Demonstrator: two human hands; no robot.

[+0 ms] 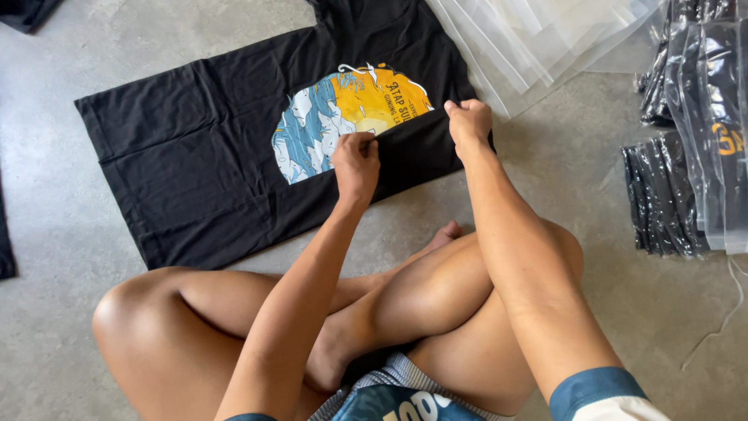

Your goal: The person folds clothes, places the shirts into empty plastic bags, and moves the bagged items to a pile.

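Only one view is given, taken from a camera worn on the head of the person. It is directed steeply downward and a little forward, over the crossed legs, to the concrete floor [545, 164]. The scene is seen from near: the forearms are cut by the lower edge, and the left hand [356, 160] and right hand [469, 121] are found close to the middle. The black t-shirt [195, 156] is cut by the upper edge. No second view is provided, so nothing is shared.

Matt black cloth shirt [202, 156] under my fingers — glossy clear plastic bags [545, 39], rough grey concrete floor [576, 164].
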